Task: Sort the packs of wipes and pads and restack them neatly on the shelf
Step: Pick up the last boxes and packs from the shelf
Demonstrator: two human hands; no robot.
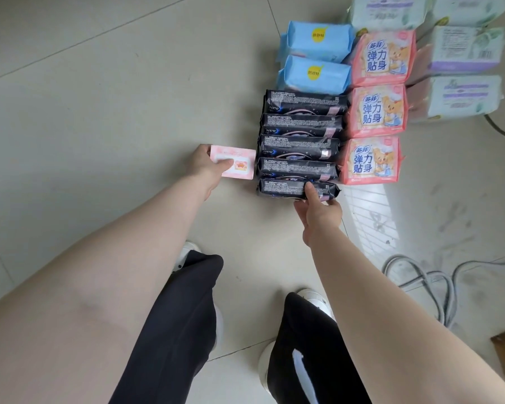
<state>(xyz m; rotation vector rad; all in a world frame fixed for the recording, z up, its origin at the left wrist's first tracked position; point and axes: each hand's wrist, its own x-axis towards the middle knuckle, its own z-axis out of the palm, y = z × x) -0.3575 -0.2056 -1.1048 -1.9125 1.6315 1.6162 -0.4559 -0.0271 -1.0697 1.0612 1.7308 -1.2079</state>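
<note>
Standing over packs laid out on a pale floor, a person reaches down with both bare arms. The left hand [206, 167] pinches a small flat pink pack [234, 162], thumb on top, holding it just left of a column of black packs [301, 142]. The right hand [318, 209] grips the nearest black pack [296, 189], thumb over its top edge, at the column's near end. Beyond the right hand, three pink bear-print packs [376, 110] line up in their own column (touching the black ones). Past the black column sit two blue packs [315, 58], and farther right, pale green-and-purple packs [461, 74] lie grouped, blurred. Sorting by kind looks largely done; the small pink pack has no group yet. No shelf is in view, so restacking appears still ahead.
</note>
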